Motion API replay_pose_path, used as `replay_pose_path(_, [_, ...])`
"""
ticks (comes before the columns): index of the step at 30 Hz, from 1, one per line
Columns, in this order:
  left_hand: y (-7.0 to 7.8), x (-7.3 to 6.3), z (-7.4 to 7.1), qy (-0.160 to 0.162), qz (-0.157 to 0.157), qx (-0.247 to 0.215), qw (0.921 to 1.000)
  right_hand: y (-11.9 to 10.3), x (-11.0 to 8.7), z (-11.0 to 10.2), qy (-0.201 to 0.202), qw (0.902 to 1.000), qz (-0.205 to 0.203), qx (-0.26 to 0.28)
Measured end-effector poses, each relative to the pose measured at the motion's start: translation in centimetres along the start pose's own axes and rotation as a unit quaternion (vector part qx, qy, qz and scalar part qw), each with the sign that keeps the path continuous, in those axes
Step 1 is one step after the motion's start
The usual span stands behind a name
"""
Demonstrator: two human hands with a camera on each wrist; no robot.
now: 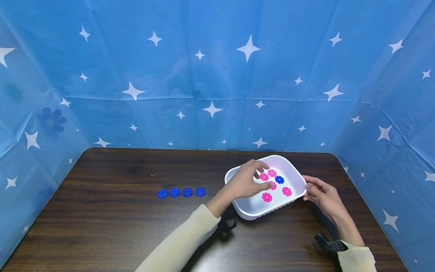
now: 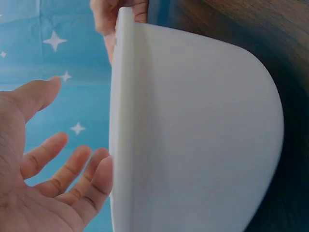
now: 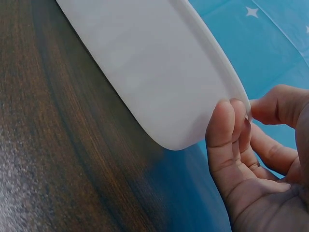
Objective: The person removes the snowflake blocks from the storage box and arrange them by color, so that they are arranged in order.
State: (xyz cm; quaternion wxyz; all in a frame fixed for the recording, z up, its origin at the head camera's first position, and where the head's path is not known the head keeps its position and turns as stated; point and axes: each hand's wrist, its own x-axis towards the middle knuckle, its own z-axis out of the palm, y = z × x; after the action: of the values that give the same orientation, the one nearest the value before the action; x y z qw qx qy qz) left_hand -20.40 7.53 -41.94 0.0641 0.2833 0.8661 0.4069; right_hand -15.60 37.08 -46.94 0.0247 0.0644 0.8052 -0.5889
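A white plastic tray (image 1: 249, 211) stands at the right of the table, holding several pink notched discs (image 1: 267, 197) and one blue notched disc (image 1: 279, 180). Over its left side hovers my left hand (image 1: 246, 181), fingers spread and loosely bent, with nothing held; it covers part of the tray's inside. In the left wrist view, the hand's fingers (image 2: 101, 179) are beside the tray's rim. My right hand (image 1: 326, 198) pinches the tray's right corner between thumb and fingers, as the right wrist view shows at the rim (image 3: 227, 72).
Several blue notched discs (image 1: 187, 192) lie in a row on the dark wooden table (image 1: 102, 219), left of the tray. A blue curtain (image 1: 217, 75) with white stars surrounds the back and sides. Each wrist wears a black strap device (image 1: 331, 243).
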Motion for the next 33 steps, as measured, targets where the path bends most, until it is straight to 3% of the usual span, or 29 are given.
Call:
replay_pose_path(13, [0.6, 3.4, 3.2, -0.015, 0.013, 0.014, 0.9997, -0.1, 0.0, 0.0, -0.001, 1.0, 0.0, 0.002])
replay_pose_path(19, [1.0, 4.6, 4.6, -0.019, -0.019, -0.009, 0.9996, -0.1, -0.1, 0.0, -0.009, 0.9999, -0.007, 0.009])
replay_pose_path(26, [0.9, 5.6, 6.6, -0.021, -0.093, -0.004, 0.9955, 0.1, -0.1, -0.1, -0.016, 0.9997, -0.011, 0.014])
replay_pose_path(33, [1.0, 6.8, 7.8, -0.015, -0.102, 0.033, 0.9941, 0.1, -0.1, -0.1, -0.019, 0.9996, -0.016, 0.013])
